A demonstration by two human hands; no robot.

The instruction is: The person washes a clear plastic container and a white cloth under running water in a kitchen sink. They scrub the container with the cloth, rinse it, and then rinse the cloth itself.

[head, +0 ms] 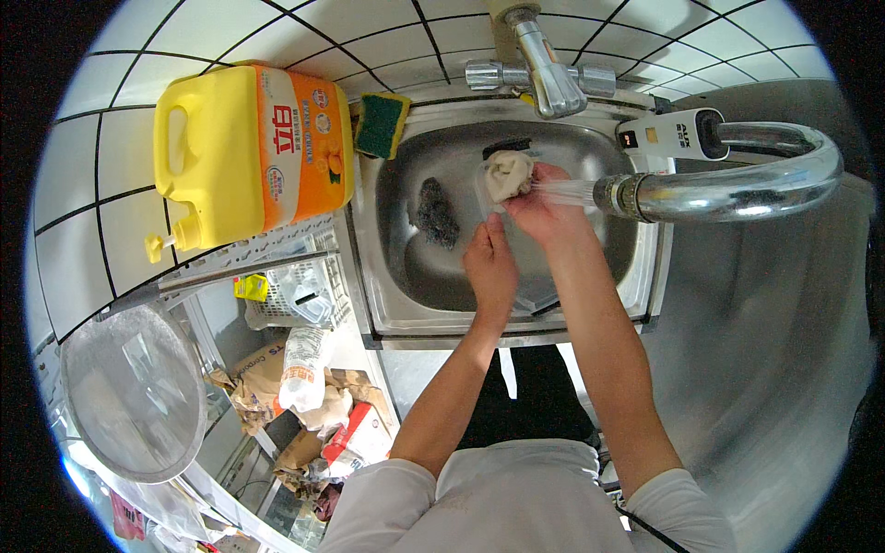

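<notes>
Both of my hands are over a stainless steel sink (408,290). My left hand (491,266) grips the near edge of a clear plastic piece (482,197), perhaps a container or lid, with the thumb on top. A crumpled off-white cloth (509,174) is in my right hand (550,207), against that plastic. Water (563,192) streams sideways from the curved chrome spout (622,195) onto the right hand and cloth. The plastic's full outline is hidden by my hands and the cloth.
A dark mesh scrubber (437,214) lies left in the basin; a black object (507,146) is behind the cloth. Clear plastic (536,298) shows between my forearms. A yellow detergent jug (214,159) and green-yellow sponge (382,126) stand left. A chrome tap (553,83) overhangs the back.
</notes>
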